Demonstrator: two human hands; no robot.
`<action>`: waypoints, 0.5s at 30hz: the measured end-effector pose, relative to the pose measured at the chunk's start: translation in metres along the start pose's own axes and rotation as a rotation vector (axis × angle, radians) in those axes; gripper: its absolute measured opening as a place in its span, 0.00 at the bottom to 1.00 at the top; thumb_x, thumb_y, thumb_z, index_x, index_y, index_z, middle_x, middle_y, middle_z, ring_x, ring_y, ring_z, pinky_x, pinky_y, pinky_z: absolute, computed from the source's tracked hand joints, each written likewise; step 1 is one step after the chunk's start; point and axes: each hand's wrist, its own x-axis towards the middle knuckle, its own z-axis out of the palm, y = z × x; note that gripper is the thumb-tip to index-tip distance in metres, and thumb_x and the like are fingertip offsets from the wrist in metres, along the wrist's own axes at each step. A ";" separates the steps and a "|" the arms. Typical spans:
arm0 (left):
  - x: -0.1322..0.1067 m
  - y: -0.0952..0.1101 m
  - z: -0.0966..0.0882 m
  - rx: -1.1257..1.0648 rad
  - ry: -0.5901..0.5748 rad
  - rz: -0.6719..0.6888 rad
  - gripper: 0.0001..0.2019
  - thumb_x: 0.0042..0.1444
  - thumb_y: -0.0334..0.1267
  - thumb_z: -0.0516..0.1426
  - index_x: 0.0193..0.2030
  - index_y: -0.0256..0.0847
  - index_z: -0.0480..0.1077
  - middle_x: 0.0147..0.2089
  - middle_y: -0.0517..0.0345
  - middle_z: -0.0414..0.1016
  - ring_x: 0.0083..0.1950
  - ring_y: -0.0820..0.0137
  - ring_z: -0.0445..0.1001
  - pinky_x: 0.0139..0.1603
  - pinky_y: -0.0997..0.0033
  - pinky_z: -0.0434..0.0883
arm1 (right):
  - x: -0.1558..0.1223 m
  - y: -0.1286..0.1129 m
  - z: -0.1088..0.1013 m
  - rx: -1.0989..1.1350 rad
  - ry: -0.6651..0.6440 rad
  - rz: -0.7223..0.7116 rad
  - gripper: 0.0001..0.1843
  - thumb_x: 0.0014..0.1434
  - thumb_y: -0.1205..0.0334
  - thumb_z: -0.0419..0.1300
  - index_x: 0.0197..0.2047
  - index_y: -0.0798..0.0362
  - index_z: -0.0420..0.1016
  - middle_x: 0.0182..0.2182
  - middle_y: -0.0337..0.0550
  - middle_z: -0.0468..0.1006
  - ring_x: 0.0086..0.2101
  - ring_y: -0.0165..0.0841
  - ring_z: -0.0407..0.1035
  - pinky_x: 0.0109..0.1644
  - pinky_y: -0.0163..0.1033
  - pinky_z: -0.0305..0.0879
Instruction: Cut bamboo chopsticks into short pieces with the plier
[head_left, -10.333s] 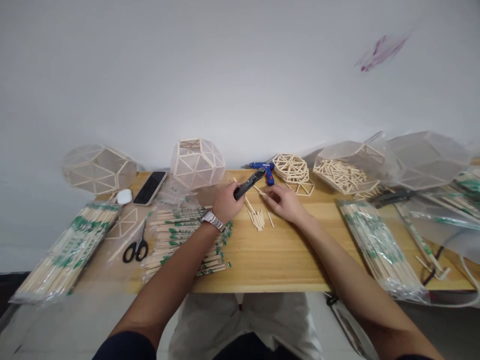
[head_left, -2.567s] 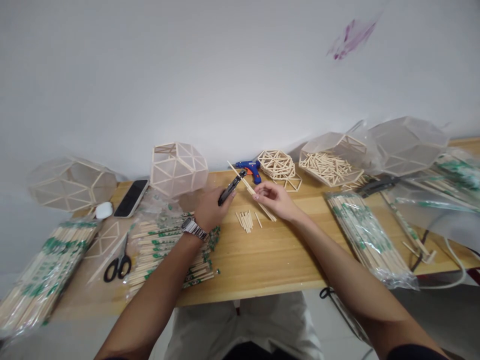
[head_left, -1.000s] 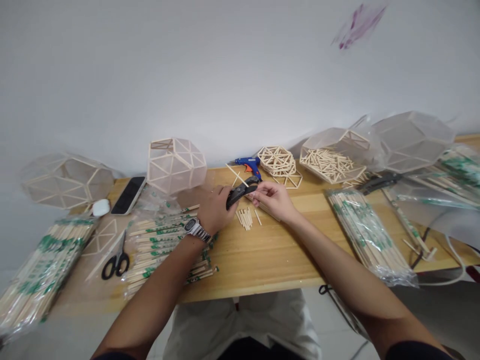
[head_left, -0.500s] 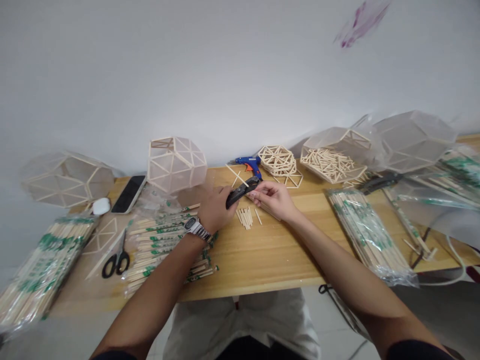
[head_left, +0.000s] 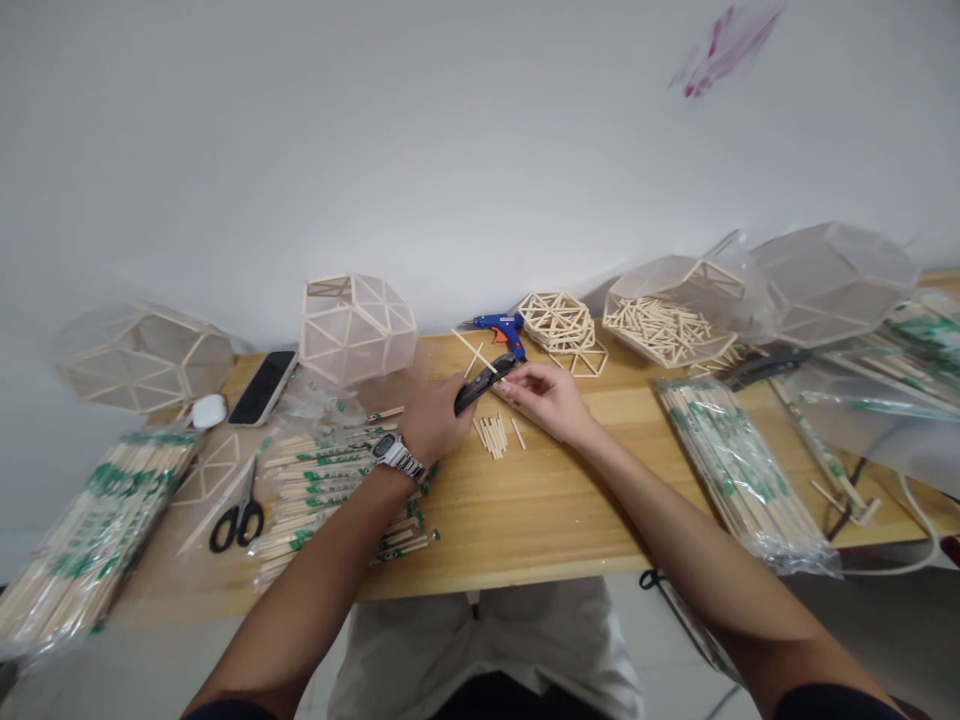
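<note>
My left hand (head_left: 437, 418), with a silver digital watch at its wrist, is closed around a black hand tool (head_left: 484, 384) that looks like a cutter. Slanting up to the left from the tool's far end is a thin wooden stick (head_left: 471, 345), with another stick near it. At the tool's right side my right hand (head_left: 551, 400) is closed in a pinch, fingertips close to the stick's lower end; its grip is partly hidden. Just below the hands, short cut sticks (head_left: 493, 436) lie side by side on the wooden table (head_left: 517, 530).
Behind the hands sit a blue glue gun (head_left: 499, 325) and stacked stick frames (head_left: 559, 325). A faceted shell (head_left: 664, 330) holds many short sticks. Wrapped chopsticks (head_left: 330, 480), scissors (head_left: 238, 522) and a phone (head_left: 262, 387) lie left; a chopstick pack (head_left: 739, 470) lies right.
The whole view has shifted slightly. Both hands and the black tool keep nearly the same position, with only a small change in the right fingers.
</note>
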 end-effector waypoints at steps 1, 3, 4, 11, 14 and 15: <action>0.000 0.000 0.000 0.005 0.002 -0.002 0.11 0.68 0.45 0.54 0.45 0.42 0.73 0.39 0.50 0.82 0.40 0.60 0.79 0.39 0.64 0.66 | 0.000 0.001 -0.001 -0.051 0.014 -0.029 0.21 0.54 0.44 0.74 0.36 0.54 0.82 0.27 0.42 0.80 0.26 0.31 0.70 0.31 0.37 0.66; 0.000 0.001 0.001 0.006 0.009 0.001 0.12 0.68 0.46 0.54 0.45 0.41 0.72 0.40 0.49 0.81 0.41 0.59 0.79 0.39 0.64 0.67 | 0.000 0.002 -0.002 -0.142 0.041 -0.087 0.20 0.56 0.44 0.73 0.36 0.53 0.82 0.29 0.43 0.81 0.28 0.32 0.70 0.32 0.38 0.65; 0.000 0.001 0.001 0.002 0.010 0.005 0.12 0.68 0.46 0.53 0.45 0.41 0.72 0.40 0.48 0.81 0.41 0.59 0.79 0.39 0.63 0.67 | 0.000 0.002 -0.002 -0.172 0.053 -0.109 0.19 0.57 0.44 0.72 0.36 0.53 0.82 0.29 0.43 0.81 0.28 0.32 0.70 0.33 0.38 0.64; 0.000 0.001 0.002 -0.017 0.015 0.021 0.11 0.68 0.47 0.55 0.45 0.42 0.72 0.40 0.50 0.81 0.41 0.60 0.79 0.40 0.64 0.68 | -0.001 -0.001 -0.002 -0.166 0.037 -0.086 0.23 0.57 0.39 0.70 0.31 0.53 0.80 0.26 0.42 0.78 0.28 0.32 0.66 0.32 0.38 0.60; 0.000 0.001 0.003 -0.033 0.008 0.023 0.11 0.68 0.46 0.55 0.45 0.42 0.72 0.40 0.50 0.81 0.40 0.60 0.78 0.40 0.64 0.68 | -0.001 -0.001 -0.002 -0.126 0.023 -0.063 0.23 0.56 0.39 0.71 0.31 0.53 0.79 0.25 0.40 0.76 0.27 0.31 0.64 0.31 0.38 0.58; 0.000 0.000 0.003 -0.039 0.009 0.028 0.11 0.68 0.46 0.55 0.45 0.42 0.72 0.40 0.50 0.81 0.40 0.60 0.78 0.40 0.64 0.68 | -0.001 -0.001 -0.003 -0.107 0.015 -0.054 0.23 0.55 0.39 0.71 0.31 0.53 0.79 0.25 0.40 0.76 0.26 0.31 0.63 0.31 0.38 0.57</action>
